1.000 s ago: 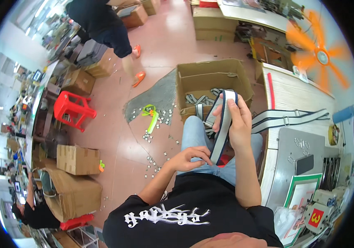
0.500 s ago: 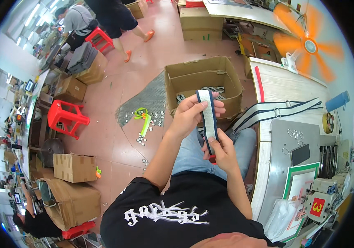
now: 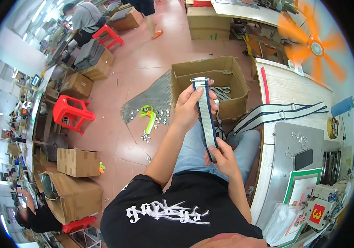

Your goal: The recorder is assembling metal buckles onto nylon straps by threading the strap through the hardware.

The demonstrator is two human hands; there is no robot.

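Between my hands runs a white webbing strap (image 3: 203, 111) with dark blue edges, stretched lengthwise over my lap. My left hand (image 3: 189, 105) grips its far end, thumb on top, just below a metal buckle (image 3: 199, 79) across the strap. Lower down, my right hand (image 3: 223, 157) pinches the near end between thumb and fingers. A small red bit shows under that hand; what it is I cannot tell. More of the strap hangs behind the left fingers toward my knees. Similar straps with metal buckles (image 3: 282, 114) lie over the table edge on my right.
An open cardboard box (image 3: 210, 62) holding straps stands beyond my hands. The worktable (image 3: 274, 91) at right carries metal rings (image 3: 300, 137), a phone (image 3: 303, 159), a sewing machine (image 3: 321, 202) and a spinning orange fan (image 3: 316, 48). A red stool (image 3: 71, 113) and small scattered pieces (image 3: 146, 136) are left.
My left hand has moved slightly away from me, and the metal buckle at the strap's far end now shows. More strap spans between my hands. A person in the background has walked farther off.
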